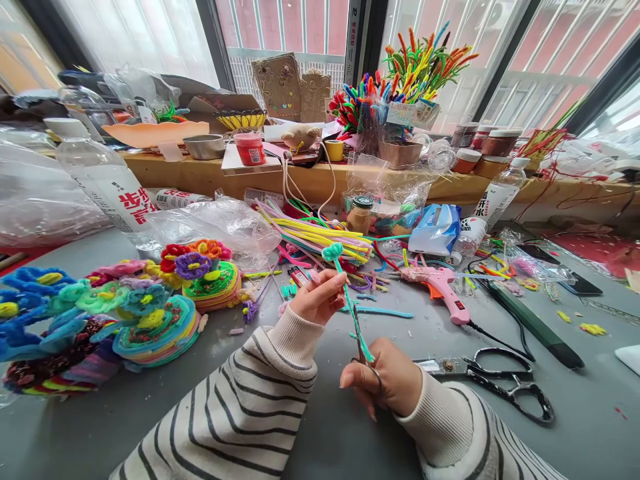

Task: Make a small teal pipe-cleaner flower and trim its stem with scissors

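Observation:
My left hand (316, 298) pinches the upper part of a teal pipe cleaner (350, 303), whose top end is curled into a small loop. My right hand (387, 380) is closed around its lower end, and a thin dark wire or stem lies alongside it there. Both hands hover over the grey table (310, 427) near its front edge. Both arms wear cream sleeves with dark stripes.
Finished pipe-cleaner flowers and coiled discs (155, 320) lie at the left. A loose bundle of pipe cleaners (320, 237), a pink glue gun (440, 287) and black scissors (505, 380) lie behind and right. Bottles, jars and pots crowd the wooden ledge (300, 180).

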Demonstrator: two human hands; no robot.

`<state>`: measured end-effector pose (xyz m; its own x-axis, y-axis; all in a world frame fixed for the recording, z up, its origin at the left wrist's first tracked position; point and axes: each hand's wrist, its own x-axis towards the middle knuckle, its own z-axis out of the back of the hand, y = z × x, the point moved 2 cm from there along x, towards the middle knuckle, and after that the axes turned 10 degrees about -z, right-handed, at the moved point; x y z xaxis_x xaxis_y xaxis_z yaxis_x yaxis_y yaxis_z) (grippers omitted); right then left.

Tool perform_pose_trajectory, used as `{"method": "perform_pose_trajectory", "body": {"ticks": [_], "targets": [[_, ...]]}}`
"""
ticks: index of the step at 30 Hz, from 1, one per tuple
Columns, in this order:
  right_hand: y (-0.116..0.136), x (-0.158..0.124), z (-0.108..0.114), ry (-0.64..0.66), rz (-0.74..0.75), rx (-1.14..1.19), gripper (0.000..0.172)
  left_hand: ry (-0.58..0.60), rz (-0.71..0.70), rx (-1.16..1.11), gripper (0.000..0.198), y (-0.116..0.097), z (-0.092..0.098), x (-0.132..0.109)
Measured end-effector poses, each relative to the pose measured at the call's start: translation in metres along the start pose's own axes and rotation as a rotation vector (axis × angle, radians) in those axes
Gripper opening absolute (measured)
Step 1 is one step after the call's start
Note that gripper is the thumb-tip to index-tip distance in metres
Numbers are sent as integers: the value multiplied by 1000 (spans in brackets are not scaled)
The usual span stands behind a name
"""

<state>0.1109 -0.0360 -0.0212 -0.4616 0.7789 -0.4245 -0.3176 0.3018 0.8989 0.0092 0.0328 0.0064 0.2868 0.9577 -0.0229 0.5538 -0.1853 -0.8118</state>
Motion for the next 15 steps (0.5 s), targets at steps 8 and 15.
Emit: {"method": "perform_pose_trajectory", "body": {"ticks": [8, 15], "targets": [[2, -3, 1, -12, 210, -111, 63, 55, -3, 1, 23, 0, 1, 0], [8, -6, 2, 29, 266, -212, 76, 116, 13, 1, 22, 2, 1, 2]]}}
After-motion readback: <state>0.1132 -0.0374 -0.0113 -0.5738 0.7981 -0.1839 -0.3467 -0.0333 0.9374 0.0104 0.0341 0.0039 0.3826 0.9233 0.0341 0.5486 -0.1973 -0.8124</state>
